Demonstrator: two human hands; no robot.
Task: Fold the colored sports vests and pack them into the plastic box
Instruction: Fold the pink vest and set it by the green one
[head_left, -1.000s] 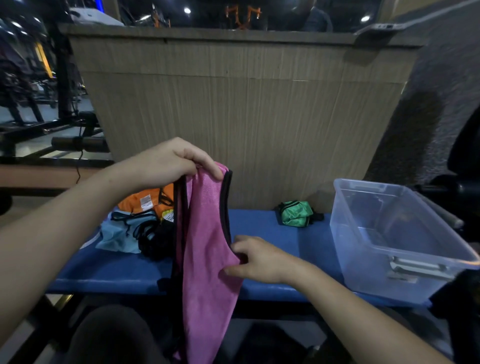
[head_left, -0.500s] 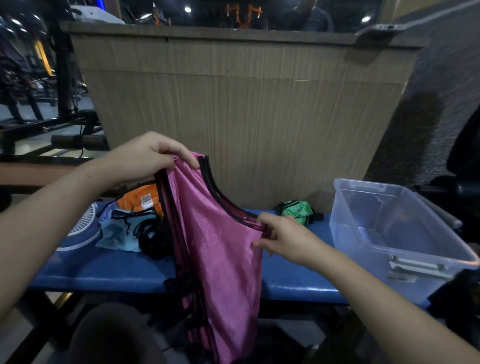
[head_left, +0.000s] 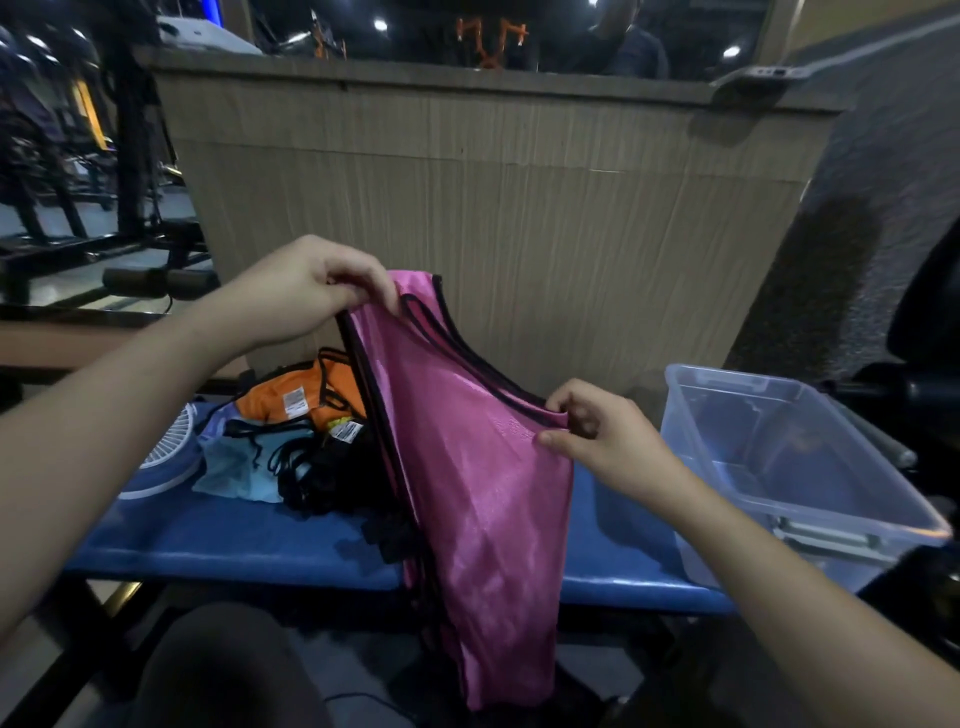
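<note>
A pink sports vest with black trim hangs in the air in front of the blue bench. My left hand pinches its top left strap up high. My right hand pinches the other shoulder edge lower and to the right. The vest's lower end drops below the bench edge. On the bench behind it lie an orange vest, a light blue vest and a black one in a loose pile. A clear plastic box stands open on the bench's right end with nothing in it.
A small white fan lies at the bench's left end. A tan panel wall rises just behind the bench. Gym equipment fills the dim left background. My dark-clad knee shows at the bottom.
My right hand has slid up and right along the vest's edge, spreading the pink vest wider. My left hand has lifted its strap slightly. The green bundle is now hidden behind the vest.
</note>
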